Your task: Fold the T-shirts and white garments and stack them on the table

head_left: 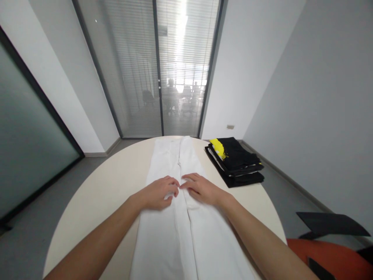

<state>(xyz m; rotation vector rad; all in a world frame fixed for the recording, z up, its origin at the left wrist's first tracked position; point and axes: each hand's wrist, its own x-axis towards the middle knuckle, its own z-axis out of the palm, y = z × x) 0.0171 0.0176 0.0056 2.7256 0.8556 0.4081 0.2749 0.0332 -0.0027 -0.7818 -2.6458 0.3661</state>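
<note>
A long white cloth (163,241) lies lengthwise over the round table, with folded edges meeting along its middle. My left hand (161,192) rests on the cloth just left of that seam, its fingers bent and apart. Right of the seam, my right hand (202,188) touches the cloth with its fingers spread, and its fingertips almost meet those of my left hand. Neither hand visibly grips the fabric.
The cream round table (116,175) carries a stack of folded black clothes (239,157) with a yellow print at the back right. An orange and black chair (329,252) stands at the lower right. Behind the table is a glass partition with blinds (140,70).
</note>
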